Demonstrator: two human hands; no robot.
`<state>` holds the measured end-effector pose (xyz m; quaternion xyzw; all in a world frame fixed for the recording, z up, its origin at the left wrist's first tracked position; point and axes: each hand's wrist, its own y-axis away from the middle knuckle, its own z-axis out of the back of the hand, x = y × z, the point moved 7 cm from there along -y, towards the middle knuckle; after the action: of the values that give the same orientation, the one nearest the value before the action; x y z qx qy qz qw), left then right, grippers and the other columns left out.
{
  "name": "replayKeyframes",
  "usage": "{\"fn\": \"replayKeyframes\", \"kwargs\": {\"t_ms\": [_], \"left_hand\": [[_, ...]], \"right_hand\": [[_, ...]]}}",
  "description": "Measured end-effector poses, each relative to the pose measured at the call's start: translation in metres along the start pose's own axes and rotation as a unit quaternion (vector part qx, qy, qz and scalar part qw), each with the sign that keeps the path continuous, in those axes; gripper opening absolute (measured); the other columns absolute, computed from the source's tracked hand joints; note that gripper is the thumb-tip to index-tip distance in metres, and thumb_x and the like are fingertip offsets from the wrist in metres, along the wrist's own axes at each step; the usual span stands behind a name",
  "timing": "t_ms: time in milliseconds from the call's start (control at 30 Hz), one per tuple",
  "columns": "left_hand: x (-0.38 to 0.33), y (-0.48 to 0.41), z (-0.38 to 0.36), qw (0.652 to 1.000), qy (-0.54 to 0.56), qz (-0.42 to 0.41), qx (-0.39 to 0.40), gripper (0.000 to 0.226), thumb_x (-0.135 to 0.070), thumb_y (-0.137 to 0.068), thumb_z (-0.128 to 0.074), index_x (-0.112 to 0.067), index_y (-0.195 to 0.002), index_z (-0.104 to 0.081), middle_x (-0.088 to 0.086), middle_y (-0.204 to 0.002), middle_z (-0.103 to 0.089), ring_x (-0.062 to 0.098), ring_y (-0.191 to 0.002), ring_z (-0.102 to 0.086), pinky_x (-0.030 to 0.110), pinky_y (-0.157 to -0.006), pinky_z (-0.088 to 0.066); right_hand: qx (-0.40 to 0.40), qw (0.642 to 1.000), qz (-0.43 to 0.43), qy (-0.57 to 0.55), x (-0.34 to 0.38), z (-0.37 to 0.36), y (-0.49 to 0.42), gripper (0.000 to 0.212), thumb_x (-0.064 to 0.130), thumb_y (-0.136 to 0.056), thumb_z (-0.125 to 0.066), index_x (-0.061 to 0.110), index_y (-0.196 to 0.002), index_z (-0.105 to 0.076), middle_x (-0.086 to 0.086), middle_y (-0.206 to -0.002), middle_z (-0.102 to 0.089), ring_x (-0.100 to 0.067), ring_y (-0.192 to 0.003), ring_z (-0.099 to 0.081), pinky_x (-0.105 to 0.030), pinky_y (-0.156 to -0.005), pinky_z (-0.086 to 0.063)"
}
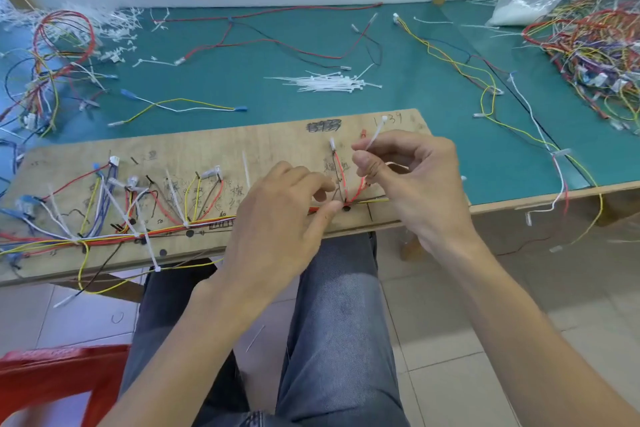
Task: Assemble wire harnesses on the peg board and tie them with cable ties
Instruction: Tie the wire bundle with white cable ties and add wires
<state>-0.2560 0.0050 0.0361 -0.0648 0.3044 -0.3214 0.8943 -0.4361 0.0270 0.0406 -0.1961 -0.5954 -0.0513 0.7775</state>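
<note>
R hand (398, 177) pinches cable tie (375, 133) above board (242, 146); L hand (287, 204) pinches wires (341, 170).

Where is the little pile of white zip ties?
In the head view, the pile of white cable ties lies mid-table on the green mat, beyond the far edge of the peg board.

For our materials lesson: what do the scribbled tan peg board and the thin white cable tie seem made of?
Tan peg board: likely bare plywood; matt, grainy, pen-marked. Thin white cable tie, pinched by the right hand: probably plastic; slim, smooth, slightly curved.
</note>
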Motion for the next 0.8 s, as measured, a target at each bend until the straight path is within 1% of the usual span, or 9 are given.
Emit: {"fn": "replayKeyframes", "kwargs": {"t_ms": [100, 233, 300, 333, 400, 467, 600, 733, 800], "left_hand": [[0.003, -0.002, -0.009, 0.995, -0.086, -0.004, 0.040, 0.021, -0.038, -0.094, -0.072, -0.024, -0.109, -0.072, -0.007, -0.104, -0.065, 0.023, -0.106, -0.054, 0.044, -0.086, -0.049], [0.004, -0.010, -0.018, 0.992, -0.110, -0.003, 0.057, 0.017, -0.040, -0.097, -0.067, -0.026, -0.104, -0.071, -0.007, -0.102, -0.060, 0.022, -0.105, -0.051, 0.044, -0.086, -0.047], [0.005, -0.014, -0.020, 0.992, -0.115, -0.001, 0.057, 0.016, -0.039, -0.098, -0.065, -0.024, -0.101, -0.070, -0.006, -0.102, -0.059, 0.023, -0.105, -0.052, 0.045, -0.086, -0.047], [0.006, -0.014, -0.022, 0.991, -0.123, 0.000, 0.058, 0.015, -0.038, -0.099, -0.064, -0.024, -0.101, -0.069, -0.005, -0.102, -0.059, 0.023, -0.105, -0.052, 0.045, -0.086, -0.047], [0.007, -0.015, -0.024, 0.989, -0.138, 0.001, 0.056, 0.017, -0.039, -0.100, -0.062, -0.023, -0.102, -0.067, -0.005, -0.104, -0.058, 0.023, -0.106, -0.051, 0.044, -0.086, -0.047], [0.006, -0.016, -0.026, 0.985, -0.161, -0.005, 0.058, 0.019, -0.040, -0.101, -0.059, -0.022, -0.106, -0.065, -0.004, -0.107, -0.058, 0.024, -0.108, -0.051, 0.042, -0.085, -0.045], [0.002, -0.015, -0.035, 0.968, -0.234, -0.021, 0.083, 0.015, -0.028, -0.100, -0.066, -0.020, -0.111, -0.059, 0.000, -0.110, -0.056, 0.026, -0.108, -0.049, 0.038, -0.084, -0.041], [0.004, -0.012, -0.039, 0.961, -0.260, -0.019, 0.092, 0.018, -0.018, -0.098, -0.064, -0.020, -0.111, -0.052, 0.001, -0.111, -0.053, 0.026, -0.106, -0.048, 0.037, -0.083, -0.038], [0.004, -0.011, -0.040, 0.961, -0.260, -0.021, 0.089, 0.018, -0.018, -0.099, -0.063, -0.020, -0.110, -0.050, 0.001, -0.111, -0.053, 0.026, -0.105, -0.048, 0.037, -0.084, -0.037]], "right_hand": [[-0.019, 0.997, 0.010, 0.069, -0.011, -0.002, -0.005, 0.017, 0.013, -0.088, -0.083, 0.029, -0.088, -0.079, 0.012, -0.084, -0.079, -0.002, -0.074, -0.071, -0.023, -0.075, -0.056], [-0.020, 0.994, 0.014, 0.105, -0.020, -0.005, -0.007, 0.014, 0.014, -0.088, -0.083, 0.027, -0.090, -0.080, 0.011, -0.083, -0.079, -0.004, -0.073, -0.071, -0.028, -0.077, -0.060], [-0.019, 0.992, 0.020, 0.123, -0.023, -0.004, -0.010, 0.013, 0.016, -0.088, -0.084, 0.029, -0.090, -0.081, 0.013, -0.081, -0.078, -0.003, -0.071, -0.069, -0.027, -0.075, -0.059], [-0.017, 0.991, 0.023, 0.134, -0.024, -0.004, -0.011, 0.013, 0.018, -0.087, -0.084, 0.031, -0.090, -0.081, 0.014, -0.079, -0.077, -0.002, -0.068, -0.067, -0.024, -0.072, -0.056], [-0.014, 0.985, 0.027, 0.167, -0.026, -0.005, -0.011, 0.014, 0.023, -0.085, -0.086, 0.034, -0.089, -0.081, 0.015, -0.077, -0.074, -0.003, -0.062, -0.056, -0.016, -0.064, -0.044], [-0.008, 0.982, 0.024, 0.185, -0.029, -0.008, -0.011, 0.015, 0.024, -0.083, -0.087, 0.036, -0.090, -0.081, 0.015, -0.079, -0.073, -0.005, -0.062, -0.049, -0.012, -0.063, -0.038], [0.020, 0.983, -0.001, 0.183, -0.036, -0.013, -0.011, 0.015, 0.026, -0.083, -0.088, 0.037, -0.091, -0.081, 0.013, -0.082, -0.076, -0.008, -0.064, -0.052, -0.019, -0.066, -0.042], [0.044, 0.984, -0.022, 0.172, -0.039, -0.014, -0.013, 0.017, 0.023, -0.082, -0.090, 0.031, -0.090, -0.078, 0.020, -0.075, -0.075, -0.013, -0.068, -0.062, -0.021, -0.063, -0.045], [0.065, 0.981, -0.024, 0.180, -0.039, -0.016, -0.013, 0.017, 0.021, -0.081, -0.090, 0.028, -0.087, -0.076, 0.020, -0.075, -0.074, -0.008, -0.066, -0.062, -0.020, -0.063, -0.045]]}}
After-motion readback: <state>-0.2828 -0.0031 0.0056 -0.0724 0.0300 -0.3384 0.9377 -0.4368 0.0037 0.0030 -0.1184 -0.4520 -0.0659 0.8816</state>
